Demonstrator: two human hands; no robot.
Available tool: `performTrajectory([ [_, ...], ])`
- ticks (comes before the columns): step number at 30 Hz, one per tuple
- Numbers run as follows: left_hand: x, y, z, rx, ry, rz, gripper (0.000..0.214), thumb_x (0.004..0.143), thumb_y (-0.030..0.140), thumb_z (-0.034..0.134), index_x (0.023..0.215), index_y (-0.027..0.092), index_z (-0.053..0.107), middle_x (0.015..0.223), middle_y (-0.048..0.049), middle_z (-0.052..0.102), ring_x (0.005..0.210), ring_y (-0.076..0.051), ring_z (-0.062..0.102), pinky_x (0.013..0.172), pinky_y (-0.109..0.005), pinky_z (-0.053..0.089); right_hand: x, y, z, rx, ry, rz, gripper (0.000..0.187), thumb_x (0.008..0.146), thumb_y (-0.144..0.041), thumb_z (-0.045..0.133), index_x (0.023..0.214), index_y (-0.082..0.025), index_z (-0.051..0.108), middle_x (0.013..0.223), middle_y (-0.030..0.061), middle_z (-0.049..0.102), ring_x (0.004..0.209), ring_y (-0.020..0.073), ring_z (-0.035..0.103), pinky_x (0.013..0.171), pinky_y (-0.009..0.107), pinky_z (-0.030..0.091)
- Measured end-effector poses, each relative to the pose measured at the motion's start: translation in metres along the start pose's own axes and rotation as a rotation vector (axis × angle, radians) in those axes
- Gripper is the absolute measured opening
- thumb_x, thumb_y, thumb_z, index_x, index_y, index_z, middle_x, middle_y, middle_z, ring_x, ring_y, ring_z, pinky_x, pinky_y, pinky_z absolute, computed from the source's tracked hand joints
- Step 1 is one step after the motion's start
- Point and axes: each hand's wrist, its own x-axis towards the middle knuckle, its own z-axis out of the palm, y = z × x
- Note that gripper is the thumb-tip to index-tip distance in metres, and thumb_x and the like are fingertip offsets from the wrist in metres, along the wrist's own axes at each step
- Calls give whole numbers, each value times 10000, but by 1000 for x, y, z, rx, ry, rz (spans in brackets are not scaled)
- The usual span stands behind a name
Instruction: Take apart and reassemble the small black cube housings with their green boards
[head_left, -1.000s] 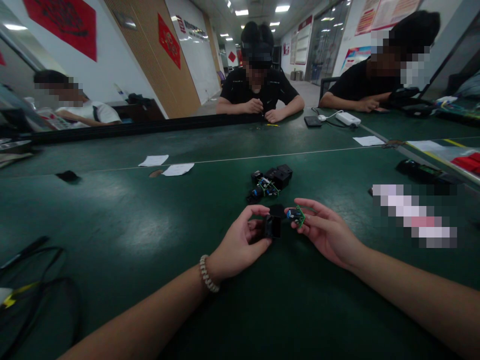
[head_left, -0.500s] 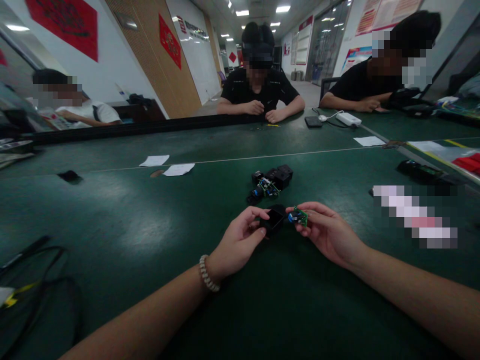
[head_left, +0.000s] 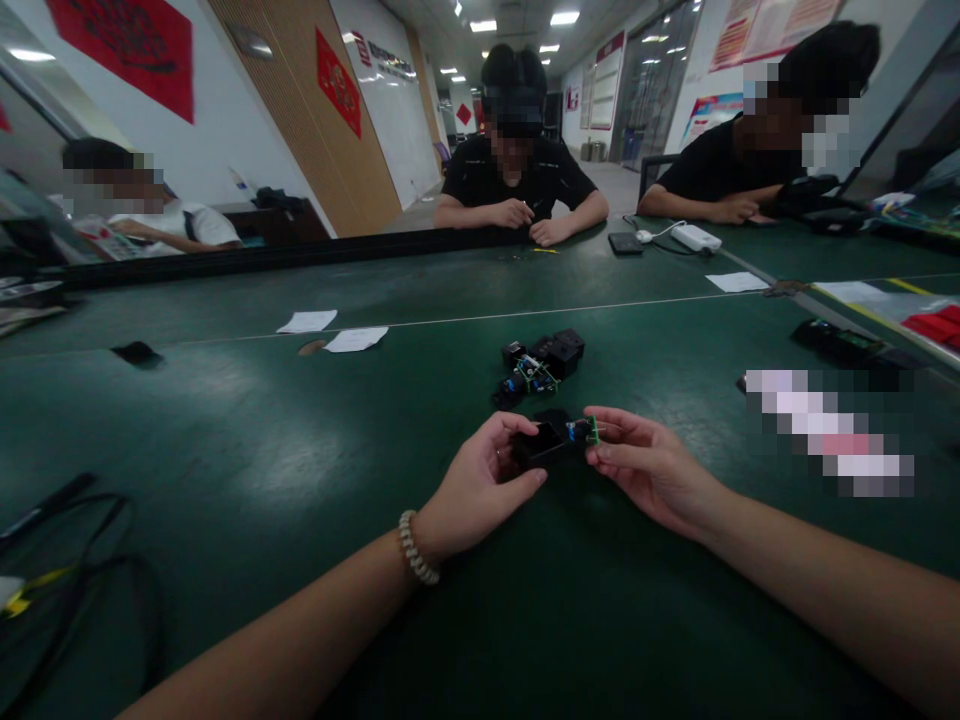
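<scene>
My left hand [head_left: 480, 488], with a bead bracelet on its wrist, is closed around a small black plastic housing [head_left: 538, 443] whose open side faces up and right. My right hand [head_left: 651, 466] pinches a small green circuit board [head_left: 584, 431] with blue parts, and the board's end touches the mouth of the housing. Both hands hover just above the green table [head_left: 300, 430]. Beyond them lies a small heap of black housings and circuit boards [head_left: 541, 365].
Two white paper slips [head_left: 334, 331] lie at the middle left. Black cables [head_left: 67, 570] sit at the near left. A black device [head_left: 840, 342] and red items are at the right. Three people sit along the far edges; a phone and a white power strip [head_left: 694, 237] lie near them.
My left hand has turned the black housing so that its opening faces the board. My right hand has brought the green board leftwards up to the housing's mouth.
</scene>
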Motion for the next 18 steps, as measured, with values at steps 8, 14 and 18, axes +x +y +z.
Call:
performTrajectory([
  [8, 0, -2, 0, 1, -8, 4, 408, 820, 133, 745, 1166, 204, 542, 1250, -84, 644, 1112, -234, 667, 971, -414, 546, -1, 0, 2, 35, 19, 27, 476, 587, -40, 937, 1018, -196, 805, 898, 5, 751, 705, 105, 711, 618, 208, 542],
  [14, 0, -1, 1, 15, -8, -4, 423, 814, 115, 741, 1180, 200, 546, 1254, -97, 662, 1136, -251, 682, 1006, -441, 550, -2, 0, 4, 27, -38, 2, 375, 683, -177, 951, 1014, -202, 779, 838, -19, 719, 666, 89, 673, 603, 211, 516],
  [18, 0, 1, 1, 19, -15, 6, 472, 810, 85, 737, 1229, 196, 548, 1295, -119, 673, 1213, -270, 669, 1077, -481, 522, -1, 2, 3, 31, -72, -21, 294, 731, -252, 941, 956, -206, 756, 840, -14, 729, 662, 85, 657, 604, 207, 503],
])
